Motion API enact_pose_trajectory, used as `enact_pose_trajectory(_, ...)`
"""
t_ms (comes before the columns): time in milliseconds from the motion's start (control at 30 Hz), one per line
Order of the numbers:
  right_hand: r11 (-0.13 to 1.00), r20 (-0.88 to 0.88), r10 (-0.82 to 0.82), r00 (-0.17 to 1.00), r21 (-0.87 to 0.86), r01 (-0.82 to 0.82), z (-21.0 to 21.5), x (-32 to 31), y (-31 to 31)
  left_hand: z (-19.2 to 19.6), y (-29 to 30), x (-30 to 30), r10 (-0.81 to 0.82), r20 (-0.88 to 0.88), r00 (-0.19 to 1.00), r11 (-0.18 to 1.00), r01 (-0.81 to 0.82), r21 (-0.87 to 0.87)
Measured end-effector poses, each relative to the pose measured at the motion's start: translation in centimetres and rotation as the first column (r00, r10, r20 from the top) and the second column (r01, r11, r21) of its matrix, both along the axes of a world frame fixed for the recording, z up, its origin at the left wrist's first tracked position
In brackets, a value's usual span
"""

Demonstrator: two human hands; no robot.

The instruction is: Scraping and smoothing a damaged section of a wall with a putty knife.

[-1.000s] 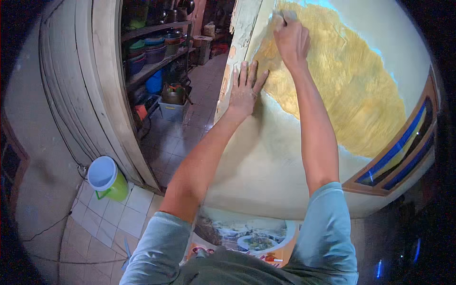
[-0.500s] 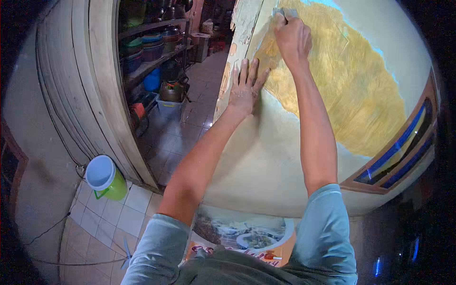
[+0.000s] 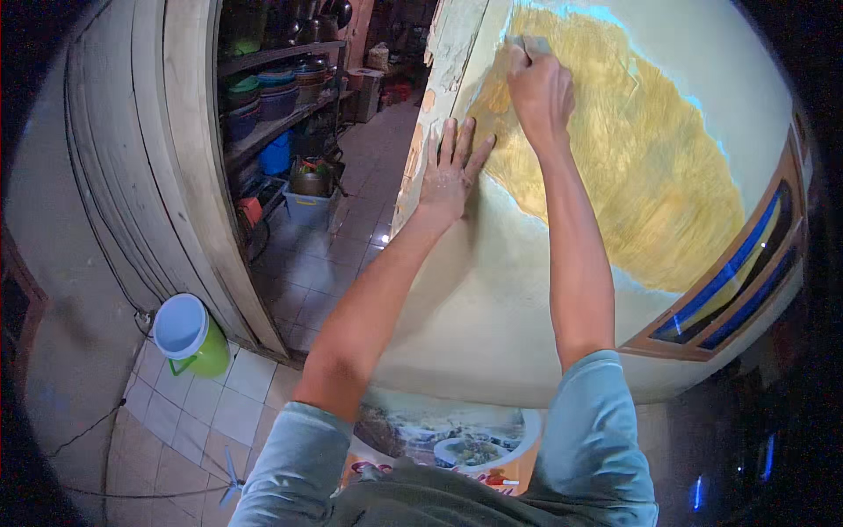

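My left hand (image 3: pixel 449 171) lies flat on the pale wall (image 3: pixel 492 325), fingers spread, beside the chipped wall edge (image 3: pixel 420 132). My right hand (image 3: pixel 537 83) is raised above it, closed on a small grey tool (image 3: pixel 529 44) pressed against the wall. Its tip is mostly hidden by my fingers. The tool sits at the top of a large yellow scraped patch (image 3: pixel 650 176) with a thin blue rim.
A wooden door frame (image 3: pixel 189 158) stands at the left with shelves of pots and containers (image 3: pixel 272 88) behind it. A green bucket with a white lid (image 3: pixel 186 332) sits on the tiled floor. A blue-glazed window frame (image 3: pixel 738 281) is at the right. A printed sheet (image 3: pixel 448 430) lies below.
My right hand has shifted slightly along the top of the yellow patch. My left hand stays flat on the wall.
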State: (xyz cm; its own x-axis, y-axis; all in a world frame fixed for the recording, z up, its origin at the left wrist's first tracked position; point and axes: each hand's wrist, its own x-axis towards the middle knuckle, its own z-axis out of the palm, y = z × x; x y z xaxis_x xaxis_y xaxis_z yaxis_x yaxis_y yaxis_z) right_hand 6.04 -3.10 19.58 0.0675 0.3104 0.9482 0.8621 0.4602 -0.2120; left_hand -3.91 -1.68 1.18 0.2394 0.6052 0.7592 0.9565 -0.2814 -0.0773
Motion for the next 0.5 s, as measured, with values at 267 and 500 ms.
enact_pose_trajectory(267, 0.999, 0.01, -0.041, 0.999, -0.03, 0.041, 4.2, 0.3, 0.8, 1.6, -1.3, 0.9, -0.099, 0.052, 0.994, 0.979, 0.107, -0.176)
enact_pose_trajectory(500, 0.999, -0.032, 0.018, 0.999, -0.043, -0.019, 2.2, -0.9, 0.4, 0.0, 0.4, -0.4, 0.027, -0.029, 0.999, 0.986, -0.031, -0.165)
